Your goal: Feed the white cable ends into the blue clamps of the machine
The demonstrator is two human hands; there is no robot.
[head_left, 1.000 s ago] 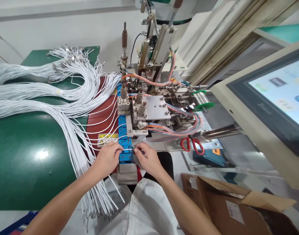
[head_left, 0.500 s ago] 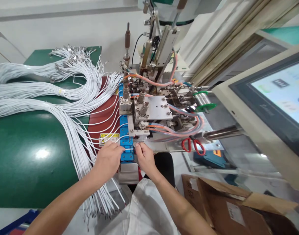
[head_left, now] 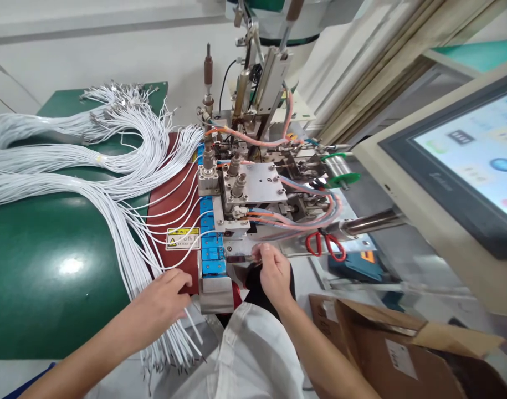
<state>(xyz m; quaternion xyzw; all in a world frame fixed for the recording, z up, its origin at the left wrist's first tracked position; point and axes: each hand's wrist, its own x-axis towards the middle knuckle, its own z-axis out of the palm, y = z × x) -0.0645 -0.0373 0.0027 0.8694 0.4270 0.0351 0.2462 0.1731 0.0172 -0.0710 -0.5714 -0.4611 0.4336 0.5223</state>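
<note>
My left hand [head_left: 168,299] hovers over the hanging ends of a bundle of white cables [head_left: 131,266], its fingers apart and bent, with nothing visible in them. To the right of the row of blue clamp blocks [head_left: 213,254], my right hand [head_left: 273,271] is closed, thumb against the curled fingers. Whatever lies between those fingertips, if anything, is hidden. Several single cables run from the bundle across the dark red plate [head_left: 157,200] to the blue blocks. The nearest one curves in just above my left hand.
Behind the blocks stands a metal machine [head_left: 257,183] with orange and grey tubes and a wire spool [head_left: 338,169]. Red-handled scissors [head_left: 326,245] lie at its front edge. A touchscreen [head_left: 477,149] is at right, above a cardboard box [head_left: 386,343]. A green table [head_left: 49,266] extends left.
My left hand has let go of the cable at the blue block and moved down-left to the bundle. The right hand has moved right, away from the blocks.
</note>
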